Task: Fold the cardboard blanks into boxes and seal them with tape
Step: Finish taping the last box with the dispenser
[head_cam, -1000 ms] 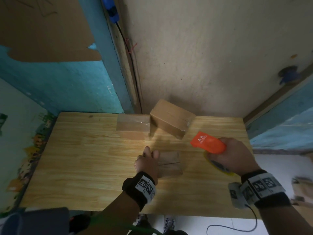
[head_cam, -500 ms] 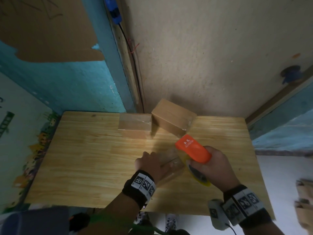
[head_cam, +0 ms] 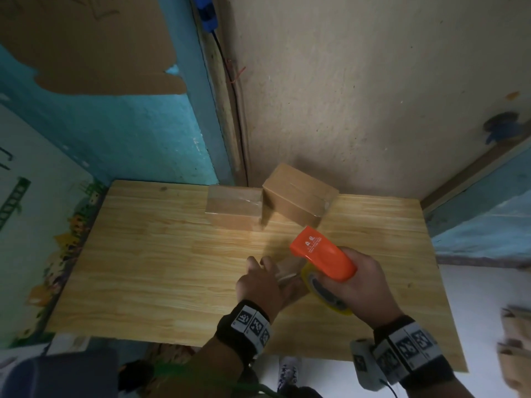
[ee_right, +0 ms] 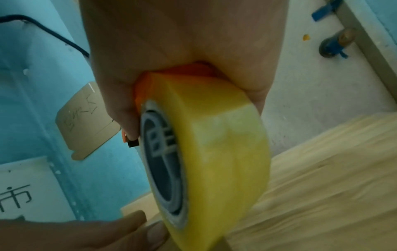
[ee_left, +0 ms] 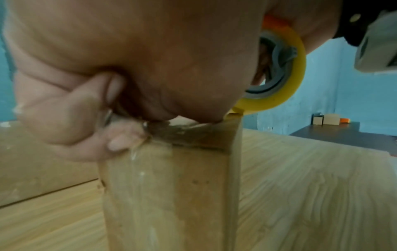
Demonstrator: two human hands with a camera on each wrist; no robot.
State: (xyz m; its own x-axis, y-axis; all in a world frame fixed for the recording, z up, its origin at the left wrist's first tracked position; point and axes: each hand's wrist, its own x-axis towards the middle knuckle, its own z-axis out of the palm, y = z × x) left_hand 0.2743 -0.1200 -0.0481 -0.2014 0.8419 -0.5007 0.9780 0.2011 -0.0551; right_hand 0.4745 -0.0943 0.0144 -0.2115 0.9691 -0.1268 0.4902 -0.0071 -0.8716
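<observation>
A small cardboard box (head_cam: 288,268) stands near the middle of the wooden table (head_cam: 158,268), mostly hidden between my hands. My left hand (head_cam: 258,282) grips its top, fingers curled over the left edge, as the left wrist view shows on the box (ee_left: 171,186). My right hand (head_cam: 362,285) grips an orange tape dispenser (head_cam: 321,252). Its yellow tape roll (head_cam: 316,294) sits against the box's right top corner, with the roll (ee_left: 296,71) just behind my left palm. The roll (ee_right: 225,152) fills the right wrist view.
Two closed, taped boxes stand at the table's back edge by the wall, one flat (head_cam: 232,209) and one tilted (head_cam: 298,196). Loose cardboard pieces (head_cam: 514,340) lie off the table at the right. A cable (head_cam: 230,90) runs down the wall corner.
My right hand has carried the dispenser left and nearer, from clear of the box to against it. My left hand has stayed on the box.
</observation>
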